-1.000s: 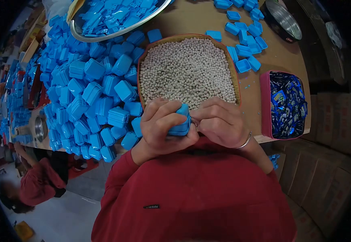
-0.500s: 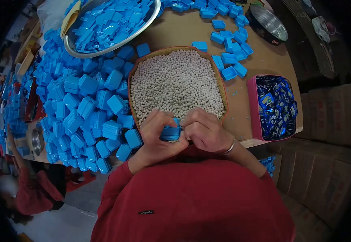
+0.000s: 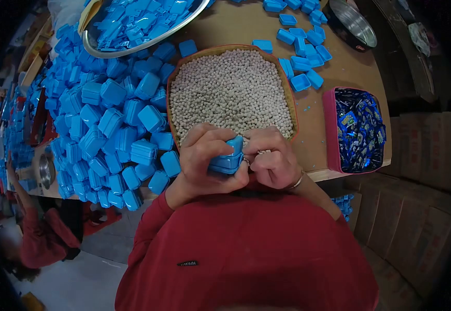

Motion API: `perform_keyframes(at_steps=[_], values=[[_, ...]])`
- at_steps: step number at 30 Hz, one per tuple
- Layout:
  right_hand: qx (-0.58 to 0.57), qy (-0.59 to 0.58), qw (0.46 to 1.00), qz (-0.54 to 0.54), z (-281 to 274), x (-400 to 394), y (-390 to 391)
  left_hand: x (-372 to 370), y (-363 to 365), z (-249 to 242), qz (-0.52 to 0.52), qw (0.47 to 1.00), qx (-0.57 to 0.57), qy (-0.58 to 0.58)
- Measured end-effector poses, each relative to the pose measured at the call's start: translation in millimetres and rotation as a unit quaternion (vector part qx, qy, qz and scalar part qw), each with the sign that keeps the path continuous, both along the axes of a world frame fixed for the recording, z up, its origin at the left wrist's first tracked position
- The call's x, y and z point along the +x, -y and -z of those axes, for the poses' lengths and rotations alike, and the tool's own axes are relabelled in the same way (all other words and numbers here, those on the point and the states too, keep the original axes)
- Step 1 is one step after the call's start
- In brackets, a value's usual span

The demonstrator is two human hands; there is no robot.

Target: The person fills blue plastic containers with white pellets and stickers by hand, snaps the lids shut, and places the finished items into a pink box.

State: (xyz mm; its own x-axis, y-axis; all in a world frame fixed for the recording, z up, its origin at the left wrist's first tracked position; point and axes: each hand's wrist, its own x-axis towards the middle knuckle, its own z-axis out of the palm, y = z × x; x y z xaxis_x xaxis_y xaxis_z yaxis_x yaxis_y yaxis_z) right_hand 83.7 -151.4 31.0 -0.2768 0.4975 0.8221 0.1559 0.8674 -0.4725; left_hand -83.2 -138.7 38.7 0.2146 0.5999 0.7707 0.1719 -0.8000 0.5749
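Observation:
My left hand point(image 3: 207, 155) is wrapped round a small blue plastic box point(image 3: 228, 158), its thumb along the near side and its fingers over the far side. The box is closed and held just over the near rim of a wide tray point(image 3: 294, 116) full of small pale round beads point(image 3: 230, 93). Right beside the box's right end, my right hand point(image 3: 273, 158) is closed, its fingers curled and fingertips at the box's edge. What those fingers hold is hidden.
Many closed blue boxes point(image 3: 111, 122) are heaped left of the tray. A metal basin point(image 3: 93, 49) holds flat blue pieces. Open blue box halves point(image 3: 300, 82) lie at the back right, near a dark round pan point(image 3: 352, 23). A pink-sided container point(image 3: 331, 129) holds shiny blue packets. Another person point(image 3: 44, 238) is at left.
The blue box has tilted and risen slightly in my left hand, showing more of its top. My right hand has shifted a little right, fingers more curled. The whole view has moved slightly.

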Motion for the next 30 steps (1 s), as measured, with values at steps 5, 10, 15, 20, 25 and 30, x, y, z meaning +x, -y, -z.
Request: perform_keyframes(at_steps=[5,10,15,20,25,30], values=[[0.032,0.003,0.999,-0.002,4,-1,-2,-4,3,-3,-0.025,0.998,0.037,-0.048],[0.001,0.002,1.000,-0.029,4,1,-1,-7,4,-8,0.016,0.997,0.000,-0.075],[-0.068,0.031,0.996,-0.044,-3,5,3,-5,2,-6,0.049,0.998,-0.039,-0.032],[-0.220,0.008,0.975,0.019,-12,9,-6,-3,7,5,0.087,0.947,-0.294,0.093],[-0.185,0.192,0.928,0.260,9,84,-89,-12,-64,0,-0.016,0.896,-0.427,0.124],[-0.173,0.278,0.813,0.482,27,155,-131,4,-171,12,-0.024,0.909,-0.409,0.079]])
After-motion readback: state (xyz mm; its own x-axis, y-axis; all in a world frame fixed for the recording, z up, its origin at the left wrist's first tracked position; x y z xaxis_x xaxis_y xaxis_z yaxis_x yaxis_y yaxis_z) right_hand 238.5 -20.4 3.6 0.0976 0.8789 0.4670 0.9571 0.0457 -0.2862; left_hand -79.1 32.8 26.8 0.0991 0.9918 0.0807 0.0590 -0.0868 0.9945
